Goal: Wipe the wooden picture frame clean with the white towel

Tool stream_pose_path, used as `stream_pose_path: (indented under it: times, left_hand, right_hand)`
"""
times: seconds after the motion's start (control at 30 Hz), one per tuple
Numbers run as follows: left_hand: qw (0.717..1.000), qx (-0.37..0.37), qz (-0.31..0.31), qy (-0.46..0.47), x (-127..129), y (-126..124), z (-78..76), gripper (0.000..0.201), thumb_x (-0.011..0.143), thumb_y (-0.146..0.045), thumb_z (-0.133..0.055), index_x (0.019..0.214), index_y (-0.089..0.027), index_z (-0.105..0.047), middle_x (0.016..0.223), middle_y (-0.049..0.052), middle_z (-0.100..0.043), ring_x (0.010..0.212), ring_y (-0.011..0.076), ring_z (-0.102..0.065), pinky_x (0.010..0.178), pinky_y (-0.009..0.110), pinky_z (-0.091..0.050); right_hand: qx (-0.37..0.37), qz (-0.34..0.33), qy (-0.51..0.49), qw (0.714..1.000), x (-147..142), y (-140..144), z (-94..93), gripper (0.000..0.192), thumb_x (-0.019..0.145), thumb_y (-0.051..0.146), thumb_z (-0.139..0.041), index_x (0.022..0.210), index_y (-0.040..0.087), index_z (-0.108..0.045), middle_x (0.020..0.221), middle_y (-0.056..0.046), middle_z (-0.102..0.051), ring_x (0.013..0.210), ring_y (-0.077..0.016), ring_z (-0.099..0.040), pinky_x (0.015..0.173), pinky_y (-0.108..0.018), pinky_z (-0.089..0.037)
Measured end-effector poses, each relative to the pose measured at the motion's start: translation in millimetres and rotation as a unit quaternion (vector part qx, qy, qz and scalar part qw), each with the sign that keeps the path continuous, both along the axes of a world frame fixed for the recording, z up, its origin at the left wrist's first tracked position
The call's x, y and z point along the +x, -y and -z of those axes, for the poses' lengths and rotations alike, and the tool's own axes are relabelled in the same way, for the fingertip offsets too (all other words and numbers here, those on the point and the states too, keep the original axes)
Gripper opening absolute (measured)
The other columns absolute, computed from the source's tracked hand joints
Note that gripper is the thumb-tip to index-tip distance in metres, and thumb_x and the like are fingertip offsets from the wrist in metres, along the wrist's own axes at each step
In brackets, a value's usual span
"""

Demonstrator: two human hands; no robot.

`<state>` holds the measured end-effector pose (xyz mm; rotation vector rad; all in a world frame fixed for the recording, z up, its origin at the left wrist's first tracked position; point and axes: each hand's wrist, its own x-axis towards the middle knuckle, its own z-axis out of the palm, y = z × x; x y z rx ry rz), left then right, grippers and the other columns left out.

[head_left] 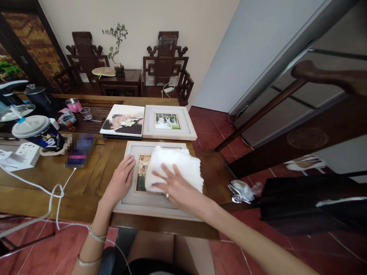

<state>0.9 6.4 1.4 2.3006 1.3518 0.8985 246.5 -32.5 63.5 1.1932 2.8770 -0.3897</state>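
At the wooden table's (86,191) near edge, the left hand (120,179) lies flat, fingers together, on the picture frame's (143,204) left border. The right hand (174,187), fingers spread, presses a white cloth (174,166) over its glass; wiping looks partway done.

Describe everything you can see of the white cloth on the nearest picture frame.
The white cloth looks soft and towel-like, folded into a rough rectangle with a wavy right edge. It lies flat on the glass of the nearest frame, covering most of its photo. The right hand presses on its lower edge, fingers spread.
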Motion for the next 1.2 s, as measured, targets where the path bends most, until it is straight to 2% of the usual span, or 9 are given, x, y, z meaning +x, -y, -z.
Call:
stream_pose_path:
  times: [0.17,0.3,0.4,0.5,0.63,0.73,0.87,1.07,1.2]
  left_hand:
    - [1.0,-0.002,0.001,0.0,1,2,-3.2,0.041,0.097,-0.02,-0.036,0.135,-0.017,-0.051,0.145,0.014,-0.047,0.141,0.0244,-0.034,0.114,0.052,-0.032]
    - [1.0,0.0,0.007,0.0,0,2,-2.4,0.043,0.097,-0.017,-0.034,0.137,-0.019,-0.05,0.146,0.013,-0.046,0.142,0.0237,-0.033,0.115,0.052,-0.032]
    - [1.0,0.0,0.014,0.004,-2,1,-0.4,0.044,0.097,-0.016,-0.033,0.138,-0.02,-0.049,0.146,0.012,-0.046,0.142,0.0234,-0.032,0.115,0.052,-0.031]
    - [1.0,-0.003,0.026,0.017,-4,-1,0.0,0.044,0.097,-0.016,-0.034,0.138,-0.021,-0.049,0.145,0.012,-0.047,0.141,0.0237,-0.033,0.114,0.053,-0.031]
    - [0.999,-0.009,0.028,0.031,-4,-1,-0.8,0.042,0.096,-0.018,-0.036,0.136,-0.02,-0.051,0.144,0.013,-0.048,0.141,0.0234,-0.034,0.115,0.052,-0.03]
    - [0.999,-0.004,0.024,0.04,-4,-2,-0.3,0.042,0.096,-0.018,-0.037,0.135,-0.021,-0.052,0.143,0.013,-0.05,0.14,0.0237,-0.035,0.115,0.052,-0.031]
    - [0.999,-0.003,0.022,0.04,-3,-1,-0.8,0.042,0.096,-0.018,-0.037,0.134,-0.021,-0.053,0.142,0.012,-0.05,0.14,0.0234,-0.036,0.115,0.051,-0.031]
    - [1.0,-0.011,0.015,0.02,-1,0,-4.9,0.043,0.096,-0.017,-0.035,0.136,-0.017,-0.051,0.144,0.013,-0.048,0.141,0.0227,-0.033,0.116,0.049,-0.03]
    - [0.999,-0.027,0.011,0.014,0,1,-7.1,0.043,0.097,-0.019,-0.033,0.136,-0.018,-0.051,0.146,0.012,-0.046,0.142,0.023,-0.032,0.116,0.05,-0.028]
  right_hand:
    - [-0.141,-0.081,-0.085,0.983,1,54,-32.6,0.071,0.067,-0.006,-0.041,0.129,0.027,-0.057,0.152,0.001,-0.038,0.145,-0.0256,-0.014,0.115,-0.059,-0.017]
    - [-0.132,-0.089,-0.099,0.982,-13,62,-23.0,0.072,0.067,-0.004,-0.045,0.131,0.027,-0.056,0.153,0.001,-0.034,0.146,-0.026,-0.01,0.116,-0.059,-0.014]
    - [-0.061,-0.042,-0.085,0.994,-20,39,1.3,0.073,0.068,-0.006,-0.044,0.133,0.025,-0.054,0.154,-0.004,-0.032,0.146,-0.0286,-0.007,0.114,-0.063,-0.013]
    - [0.02,0.019,-0.049,0.998,-17,-3,17.4,0.073,0.067,-0.006,-0.045,0.135,0.02,-0.054,0.155,-0.009,-0.031,0.145,-0.0347,-0.009,0.111,-0.067,-0.012]
    - [0.116,0.086,-0.021,0.989,-12,-56,19.4,0.075,0.066,-0.007,-0.048,0.138,0.016,-0.051,0.157,-0.011,-0.022,0.143,-0.0423,-0.003,0.109,-0.072,-0.009]
    - [0.138,0.08,-0.003,0.987,-16,-70,19.2,0.073,0.068,-0.009,-0.044,0.136,0.017,-0.053,0.157,-0.01,-0.025,0.142,-0.046,0.001,0.104,-0.077,-0.008]
    - [0.07,0.031,0.025,0.997,-25,-44,14.9,0.075,0.068,-0.012,-0.038,0.133,0.021,-0.056,0.156,-0.007,-0.028,0.142,-0.0462,-0.007,0.104,-0.077,-0.015]
    - [-0.145,-0.031,0.003,0.989,-20,36,-30.5,0.074,0.067,-0.006,-0.045,0.131,0.028,-0.057,0.156,-0.002,-0.029,0.142,-0.0438,-0.01,0.106,-0.072,-0.021]
    - [-0.199,-0.07,0.008,0.977,-25,61,-42.3,0.073,0.065,-0.004,-0.049,0.13,0.029,-0.059,0.155,0.0,-0.03,0.142,-0.043,-0.011,0.108,-0.071,-0.021]
